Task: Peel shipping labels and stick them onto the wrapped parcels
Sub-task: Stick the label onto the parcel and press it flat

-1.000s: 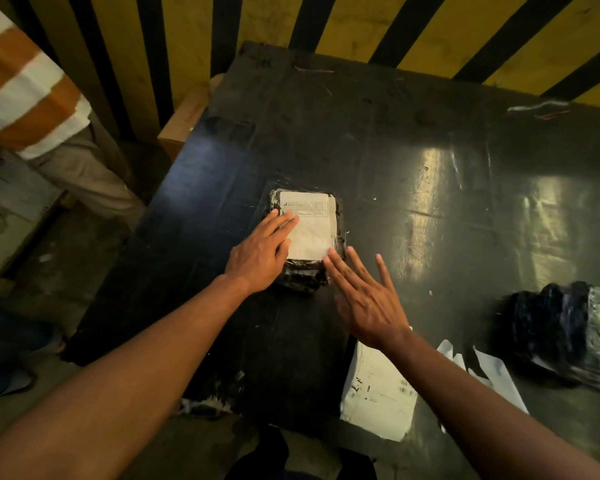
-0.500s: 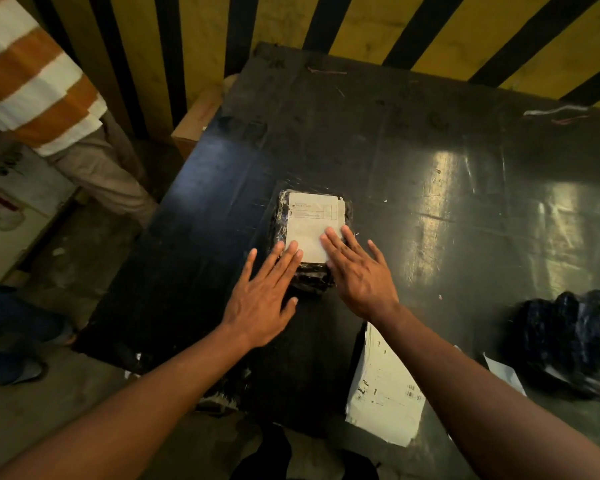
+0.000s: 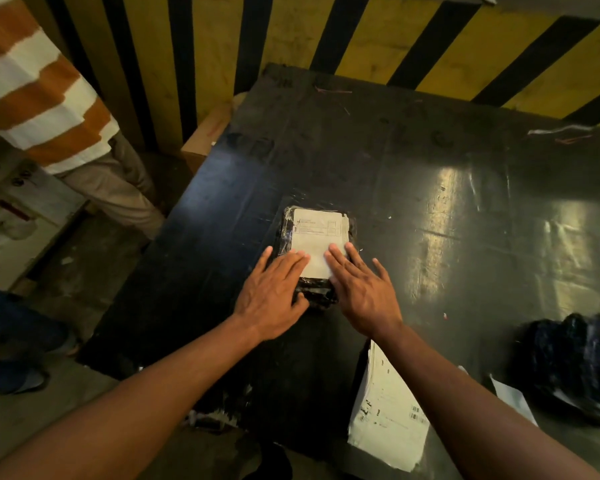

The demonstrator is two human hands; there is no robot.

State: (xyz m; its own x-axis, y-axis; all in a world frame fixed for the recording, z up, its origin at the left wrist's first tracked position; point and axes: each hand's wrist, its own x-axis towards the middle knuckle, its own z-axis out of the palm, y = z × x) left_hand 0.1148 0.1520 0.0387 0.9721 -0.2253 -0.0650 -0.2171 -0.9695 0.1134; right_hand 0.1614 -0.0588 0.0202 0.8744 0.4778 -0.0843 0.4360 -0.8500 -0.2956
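Pressing flat with straight fingers, the left hand (image 3: pixel 274 299) lies on the near left part of the wrapped parcel (image 3: pixel 314 258), its fingertips reaching the lower left edge of the shipping label (image 3: pixel 317 242). The right hand (image 3: pixel 362 294) lies beside it, palm down and fingers spread, with the fingertips on the label's lower right part and the outer fingers over the table (image 3: pixel 430 209). Neither hand curls round anything; each grip is wide and flat, holding nothing.

The label is white, with printed lines near its far edge, and covers most of the parcel's top face. The parcel is wrapped in shiny black film and lies flat near the middle of the dark table.

Under the right forearm, at the table's near edge, lies a stack of label sheets (image 3: pixel 388 420) with small printed barcodes. A bundle in dark wrap (image 3: pixel 575 362) sits at the right edge, well apart from the parcel. Beyond the table stands a yellow and black striped wall (image 3: pixel 378 39). At the left stands another person in an orange and white striped shirt (image 3: pixel 39 98).
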